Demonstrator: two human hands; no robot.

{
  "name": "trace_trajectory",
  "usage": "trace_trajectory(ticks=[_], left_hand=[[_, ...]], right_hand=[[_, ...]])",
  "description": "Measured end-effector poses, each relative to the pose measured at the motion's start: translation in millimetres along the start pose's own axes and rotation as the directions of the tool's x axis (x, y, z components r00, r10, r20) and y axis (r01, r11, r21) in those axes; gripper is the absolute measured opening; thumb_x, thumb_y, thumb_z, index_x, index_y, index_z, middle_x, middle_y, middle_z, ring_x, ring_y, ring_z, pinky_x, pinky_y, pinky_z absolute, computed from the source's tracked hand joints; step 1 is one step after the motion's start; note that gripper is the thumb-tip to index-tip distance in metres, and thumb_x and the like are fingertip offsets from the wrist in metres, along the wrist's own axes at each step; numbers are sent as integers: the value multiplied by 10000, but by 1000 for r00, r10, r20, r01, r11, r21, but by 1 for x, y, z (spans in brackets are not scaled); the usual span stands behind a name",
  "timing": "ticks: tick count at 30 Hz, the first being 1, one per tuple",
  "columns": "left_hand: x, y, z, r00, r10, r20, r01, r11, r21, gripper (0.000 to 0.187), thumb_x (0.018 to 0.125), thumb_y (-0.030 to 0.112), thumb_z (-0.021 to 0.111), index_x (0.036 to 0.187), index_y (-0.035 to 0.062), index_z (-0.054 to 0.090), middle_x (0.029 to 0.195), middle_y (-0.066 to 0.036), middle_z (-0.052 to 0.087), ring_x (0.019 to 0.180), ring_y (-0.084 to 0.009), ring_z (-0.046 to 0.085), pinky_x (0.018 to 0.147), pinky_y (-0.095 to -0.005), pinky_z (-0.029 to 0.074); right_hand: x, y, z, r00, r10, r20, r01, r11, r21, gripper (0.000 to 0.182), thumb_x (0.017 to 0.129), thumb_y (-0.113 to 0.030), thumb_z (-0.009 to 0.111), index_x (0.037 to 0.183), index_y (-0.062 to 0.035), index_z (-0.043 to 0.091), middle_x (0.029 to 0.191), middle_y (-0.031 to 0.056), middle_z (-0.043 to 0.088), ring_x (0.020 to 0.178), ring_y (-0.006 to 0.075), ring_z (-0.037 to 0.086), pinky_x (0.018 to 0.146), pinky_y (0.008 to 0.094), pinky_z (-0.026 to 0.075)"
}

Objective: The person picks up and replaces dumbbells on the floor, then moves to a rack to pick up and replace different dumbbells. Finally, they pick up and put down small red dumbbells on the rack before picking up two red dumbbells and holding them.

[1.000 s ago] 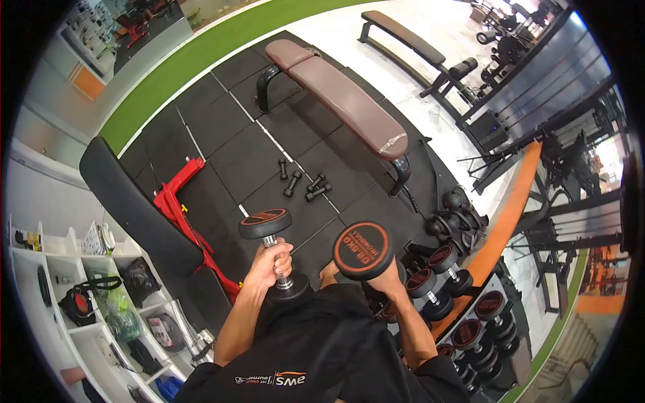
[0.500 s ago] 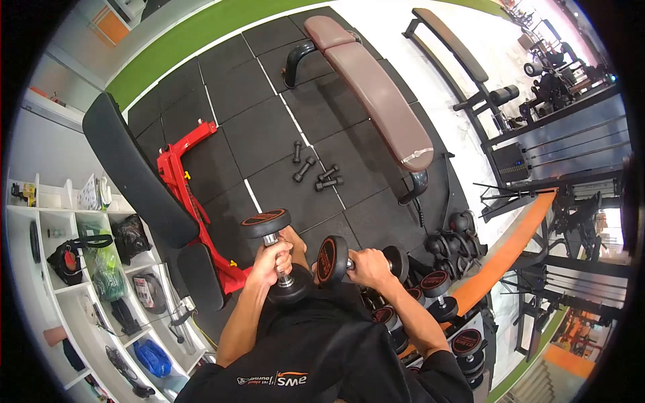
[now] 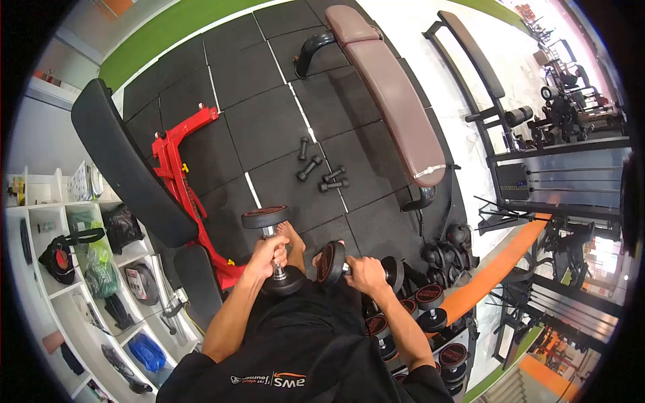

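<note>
My left hand [image 3: 269,254] is wrapped round the chrome handle of a dumbbell [image 3: 265,217]. This dumbbell stands nearly upright in the picture, with one black, orange-lettered head above my fist and the other below it. A second dumbbell [image 3: 331,262], lying more sideways, has its handle inside the closed fingers of my right hand [image 3: 367,275]. Both weights are in front of my black shirt, apart from each other, over my legs. A bare foot [image 3: 289,236] shows beside the left dumbbell.
Several small dumbbells [image 3: 310,168] lie on the black mat floor [image 3: 262,127] ahead. A brown bench [image 3: 396,94] stands right of them, and a black-padded bench with a red frame [image 3: 176,161] at left. White shelves [image 3: 57,285] hold bags. More dumbbells [image 3: 431,299] are racked at right.
The camera view has shifted slightly, with the brown bench and floor dumbbells appearing further right. More of the bare foot shows. Both hands keep their dumbbells in nearly the same pose.
</note>
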State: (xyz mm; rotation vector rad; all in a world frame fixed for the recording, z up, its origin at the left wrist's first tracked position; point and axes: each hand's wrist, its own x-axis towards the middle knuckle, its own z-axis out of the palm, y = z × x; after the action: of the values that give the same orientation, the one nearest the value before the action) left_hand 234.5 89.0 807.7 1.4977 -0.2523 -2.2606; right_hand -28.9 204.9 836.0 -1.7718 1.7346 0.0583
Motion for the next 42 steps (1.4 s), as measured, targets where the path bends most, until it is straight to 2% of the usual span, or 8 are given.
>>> trace_trajectory(ticks=[8, 9, 11, 22, 28, 31, 36, 42], left_hand=[[43, -1, 4, 990, -26, -139, 13, 996, -93, 324, 860, 112, 638, 621, 145, 423, 454, 42, 340, 331, -100, 348, 356, -295, 309], [53, -3, 5, 990, -31, -141, 18, 995, -94, 326, 861, 112, 639, 623, 151, 420, 460, 38, 353, 330, -100, 357, 352, -298, 307], [74, -14, 4, 985, -23, -173, 2, 993, -120, 325, 859, 111, 645, 626, 151, 422, 467, 36, 364, 333, -98, 364, 352, -300, 318], [271, -103, -63, 946, -72, -315, 24, 988, -156, 191, 889, 142, 629, 774, 120, 478, 514, 19, 424, 374, -110, 410, 383, -312, 371], [359, -144, -102, 918, -98, -384, 33, 984, -173, 268, 881, 126, 617, 650, 109, 482, 498, 14, 449, 368, -104, 414, 375, -294, 368], [401, -160, -115, 899, -92, -428, 17, 984, -176, 257, 866, 108, 622, 646, 114, 488, 489, 19, 442, 356, -103, 404, 364, -300, 360], [479, -177, -144, 888, -84, -453, -9, 980, -199, 203, 833, 81, 626, 689, 107, 486, 481, 14, 428, 341, -114, 396, 342, -306, 338], [559, -180, -180, 873, -48, -485, 8, 996, -84, 283, 841, 110, 635, 644, 119, 432, 480, 8, 406, 351, -125, 396, 351, -323, 363]], right_hand=[[33, 31, 15, 993, -8, 114, 2, 999, 50, 305, 696, -263, 750, 912, -73, 649, 726, 210, 669, 740, 408, 674, 696, 502, 538], [42, 40, 21, 990, -29, 139, 24, 999, 40, 340, 726, -256, 745, 1015, -101, 655, 760, 213, 685, 744, 400, 686, 698, 484, 549], [59, 59, 38, 987, -7, 161, -11, 994, 109, 333, 688, -277, 762, 926, -71, 652, 734, 214, 673, 736, 408, 672, 701, 504, 539], [177, 169, 165, 960, -3, 280, -15, 998, 62, 323, 700, -243, 776, 935, -57, 657, 729, 220, 668, 733, 413, 665, 691, 489, 534], [247, 216, 263, 953, 15, 302, -46, 994, 98, 309, 686, -221, 774, 909, -45, 653, 747, 213, 674, 746, 417, 662, 719, 512, 529], [281, 241, 314, 954, 33, 298, -75, 988, 132, 314, 745, -326, 719, 896, -56, 674, 732, 222, 673, 735, 426, 667, 722, 514, 533], [332, 262, 375, 939, 175, 295, -239, 950, 199, 294, 741, -246, 753, 907, -16, 676, 876, 261, 688, 862, 430, 668, 779, 509, 541], [376, 283, 436, 910, 320, 263, -373, 909, 183, 278, 762, -263, 730, 938, -51, 689, 888, 211, 704, 881, 414, 671, 798, 496, 541]])
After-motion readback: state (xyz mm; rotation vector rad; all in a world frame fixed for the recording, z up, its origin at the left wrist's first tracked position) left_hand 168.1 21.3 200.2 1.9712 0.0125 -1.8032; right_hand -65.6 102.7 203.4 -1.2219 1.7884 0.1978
